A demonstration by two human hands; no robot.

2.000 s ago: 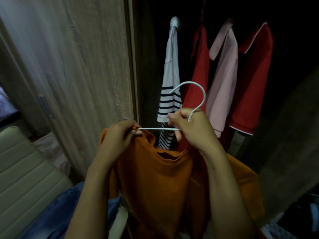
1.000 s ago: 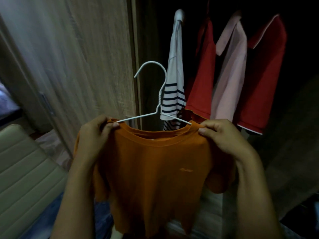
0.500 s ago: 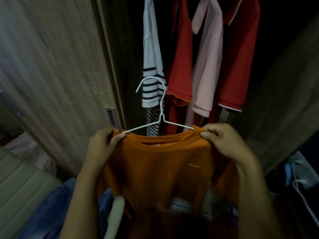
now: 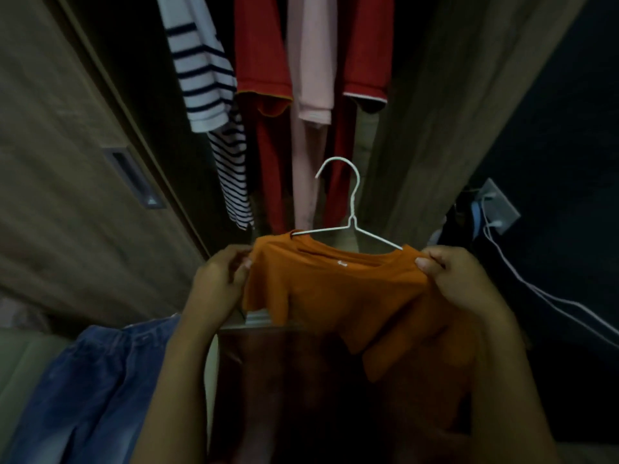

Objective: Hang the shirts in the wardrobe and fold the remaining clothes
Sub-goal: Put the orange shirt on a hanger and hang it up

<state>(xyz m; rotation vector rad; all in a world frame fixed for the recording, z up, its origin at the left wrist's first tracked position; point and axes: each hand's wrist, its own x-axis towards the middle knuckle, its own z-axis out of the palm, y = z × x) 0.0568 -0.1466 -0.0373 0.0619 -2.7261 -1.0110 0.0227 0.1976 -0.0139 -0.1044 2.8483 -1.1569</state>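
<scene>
**A:** Hands?

**B:** My left hand (image 4: 221, 276) pinches one shoulder of the orange shirt (image 4: 351, 289). My right hand (image 4: 459, 283) pinches the other.

**A:** And the shirt's position?

**B:** It sits on the white wire hanger (image 4: 351, 209), hook upward, held before the open wardrobe (image 4: 435, 128). It is below the hanging striped shirt (image 4: 204, 72), red shirt (image 4: 261, 61) and pink shirt (image 4: 311, 61). Jeans (image 4: 93, 380) lie at lower left.

Left hand (image 4: 218, 282), right hand (image 4: 467, 283), fingers (image 4: 424, 263) in pinch.
</scene>
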